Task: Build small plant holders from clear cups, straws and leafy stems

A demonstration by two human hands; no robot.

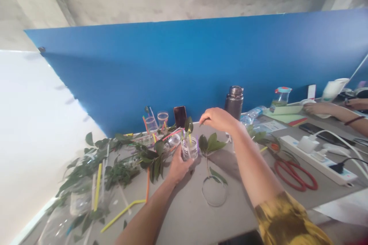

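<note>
My left hand (179,167) is wrapped round a small clear plastic cup (190,148) standing on the grey table (189,214). Green leaves and a yellow straw stick up out of the cup. Above and to its right my right hand (219,118) hovers with fingers pinched together on a thin dark stem. Just right of the cup a leafy sprig (211,144) stands over a second clear cup (214,191). Leafy branches (120,160) and coloured straws (122,210) lie scattered to the left.
A blue partition (201,65) backs the table. Against it stand a dark metal flask (234,101), a phone (179,116) and small cups (156,120). Red-handled scissors (296,176) and a white power strip (322,159) lie to the right. Another person's arm (339,111) rests at the far right.
</note>
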